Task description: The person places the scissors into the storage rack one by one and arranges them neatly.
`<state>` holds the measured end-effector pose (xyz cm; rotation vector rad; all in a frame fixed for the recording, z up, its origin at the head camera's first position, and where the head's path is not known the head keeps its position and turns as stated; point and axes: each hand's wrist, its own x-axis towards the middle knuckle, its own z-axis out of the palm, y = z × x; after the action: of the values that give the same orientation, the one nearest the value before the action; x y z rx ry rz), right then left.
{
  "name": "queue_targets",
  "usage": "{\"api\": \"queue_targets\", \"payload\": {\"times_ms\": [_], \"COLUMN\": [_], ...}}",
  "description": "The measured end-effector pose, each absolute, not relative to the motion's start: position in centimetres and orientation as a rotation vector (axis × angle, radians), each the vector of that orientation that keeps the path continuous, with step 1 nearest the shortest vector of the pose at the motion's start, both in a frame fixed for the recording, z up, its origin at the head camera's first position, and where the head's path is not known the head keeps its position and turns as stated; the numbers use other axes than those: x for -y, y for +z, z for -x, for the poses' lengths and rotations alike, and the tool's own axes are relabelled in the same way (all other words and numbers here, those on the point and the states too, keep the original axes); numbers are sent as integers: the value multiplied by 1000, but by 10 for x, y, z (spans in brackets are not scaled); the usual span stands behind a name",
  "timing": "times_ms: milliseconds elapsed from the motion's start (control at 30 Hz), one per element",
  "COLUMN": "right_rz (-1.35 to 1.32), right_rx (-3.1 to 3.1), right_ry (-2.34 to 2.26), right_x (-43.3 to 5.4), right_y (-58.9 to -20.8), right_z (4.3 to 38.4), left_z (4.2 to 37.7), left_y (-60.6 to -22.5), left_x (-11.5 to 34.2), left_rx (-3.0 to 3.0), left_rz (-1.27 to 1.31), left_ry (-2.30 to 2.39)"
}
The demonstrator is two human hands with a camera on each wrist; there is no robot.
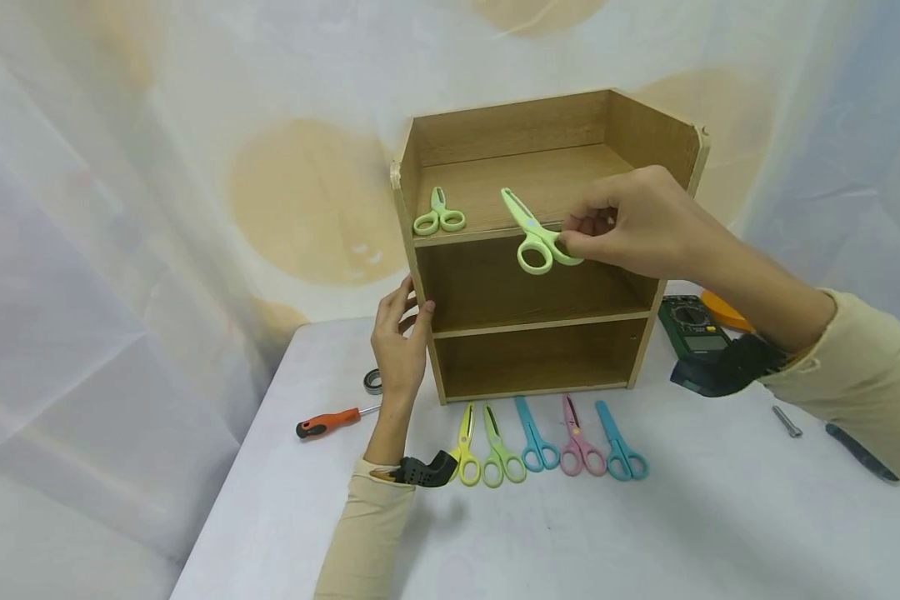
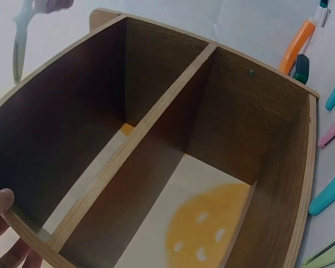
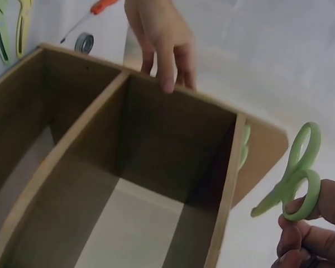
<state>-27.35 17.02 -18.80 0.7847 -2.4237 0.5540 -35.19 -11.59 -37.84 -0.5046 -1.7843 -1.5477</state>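
My right hand [image 1: 637,223] pinches one handle loop of light green scissors [image 1: 534,235], which hang in front of the top shelf of a small wooden shelf unit [image 1: 532,325]. Their blades point up and to the left. Another pair of green scissors [image 1: 438,213] lies on the top shelf at its left end. My left hand [image 1: 402,337] grips the left side panel, thumb on the front edge and fingers behind, as the right wrist view also shows. Seen from the left wrist, the unit's two lower compartments [image 2: 156,120] stand open.
Before the unit lie yellow scissors [image 1: 465,446], green scissors [image 1: 499,450], two blue pairs and pink scissors [image 1: 579,442]. An orange screwdriver [image 1: 330,422] and a bearing ring [image 1: 372,382] are at left. At right are a multimeter [image 1: 692,323], an orange object [image 1: 723,310] and a bolt [image 1: 787,422].
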Motion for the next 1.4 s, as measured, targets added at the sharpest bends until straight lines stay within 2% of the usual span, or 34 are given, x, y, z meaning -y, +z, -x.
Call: {"api": "queue_targets", "payload": {"times_ms": [267, 500, 800, 1100, 1400], "right_rz": [-789, -735, -608, -559, -673], "right_rx": [2481, 2580, 2706, 2618, 2386], "right_ry": [568, 606, 621, 599, 506], "right_x": [-153, -140, -131, -142, -162], "right_y": [-176, -170, -174, -178, -194], "right_z": [309, 333, 360, 349, 304], "left_z": [349, 325, 323, 323, 321], "left_y": [-376, -357, -355, -352, -350], "left_x": [112, 103, 100, 97, 100], "left_rx": [1790, 1794, 1793, 1771, 1769], "left_rz": [482, 480, 474, 504, 504], "left_ry": [-1538, -1534, -1535, -1527, -1532]}}
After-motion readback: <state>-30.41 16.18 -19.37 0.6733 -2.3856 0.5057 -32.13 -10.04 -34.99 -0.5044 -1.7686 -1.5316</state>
